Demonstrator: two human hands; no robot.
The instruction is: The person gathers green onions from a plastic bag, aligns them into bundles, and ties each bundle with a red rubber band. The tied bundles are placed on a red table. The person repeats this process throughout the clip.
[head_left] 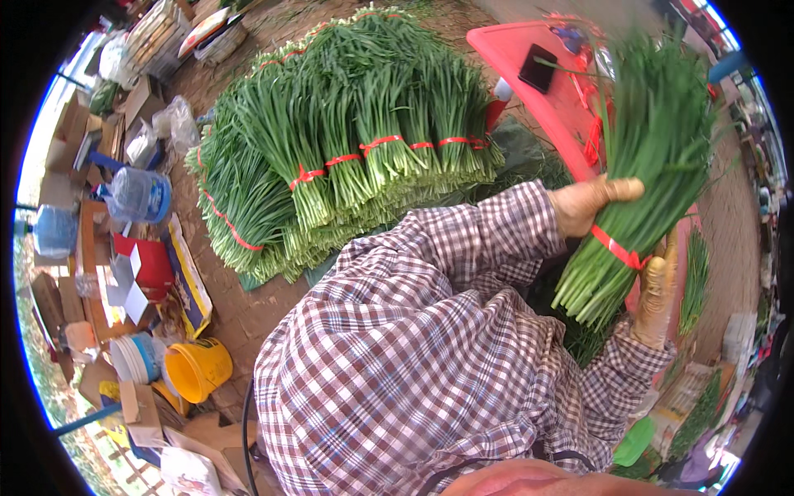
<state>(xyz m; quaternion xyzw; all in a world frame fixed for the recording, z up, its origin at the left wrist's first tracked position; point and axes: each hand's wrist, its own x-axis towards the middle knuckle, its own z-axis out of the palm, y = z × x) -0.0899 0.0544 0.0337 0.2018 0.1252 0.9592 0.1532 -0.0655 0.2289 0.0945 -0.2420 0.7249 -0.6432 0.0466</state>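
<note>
A bunch of green Chinese chives, bound near its pale stem ends with a red tie, is held over the right side of the red table. My left hand grips it above the tie, thumb across the leaves. My right hand supports it from the other side, by the tie's knot. The leaf tops are blurred. A large pile of similar bound bunches lies on the ground to the left, stems facing me.
The red plastic table carries a black phone, red ties and loose chives. On the left stand a yellow bucket, a water jug and cardboard boxes.
</note>
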